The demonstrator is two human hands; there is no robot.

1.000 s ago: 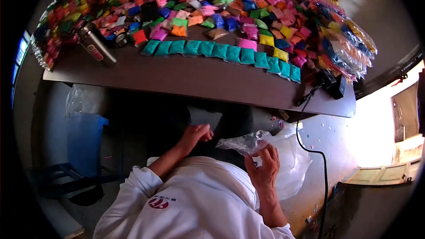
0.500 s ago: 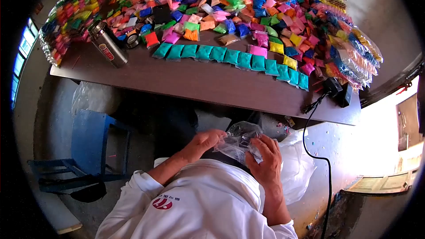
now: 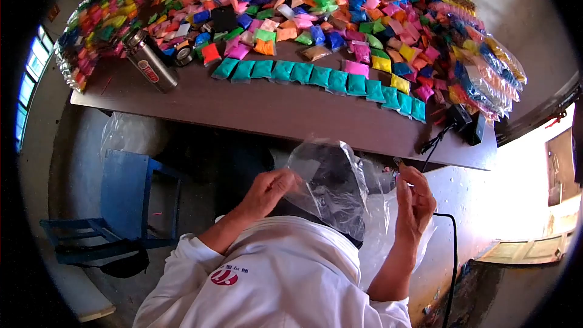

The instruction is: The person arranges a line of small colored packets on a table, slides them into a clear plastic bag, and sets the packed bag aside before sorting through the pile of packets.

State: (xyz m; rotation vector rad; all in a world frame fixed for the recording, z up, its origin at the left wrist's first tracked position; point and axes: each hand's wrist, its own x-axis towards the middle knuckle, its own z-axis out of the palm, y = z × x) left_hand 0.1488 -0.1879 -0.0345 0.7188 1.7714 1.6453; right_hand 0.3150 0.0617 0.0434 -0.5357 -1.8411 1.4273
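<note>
A clear plastic bag (image 3: 325, 179) hangs spread out above my lap, below the table's front edge. My left hand (image 3: 267, 193) pinches its left side, fingers closed and slightly blurred. To the right, apart from the bag, my right hand (image 3: 415, 201) is raised with its fingers half curled and a gap by the thumb; I see nothing in it. On the table in front lies a row of small teal packets (image 3: 319, 77), side by side.
Heaped small colourful packets (image 3: 285, 9) cover the back of the dark table (image 3: 243, 109). A steel flask (image 3: 149, 61) stands left. Bundled packet strips (image 3: 486, 79) and a black adapter (image 3: 458, 116) with a hanging cable lie right. A blue chair (image 3: 124, 188) is at left.
The bag has gone from bunched between both hands to spread out and higher. My right hand has moved right and up, away from it; my left hand has shifted slightly left.
</note>
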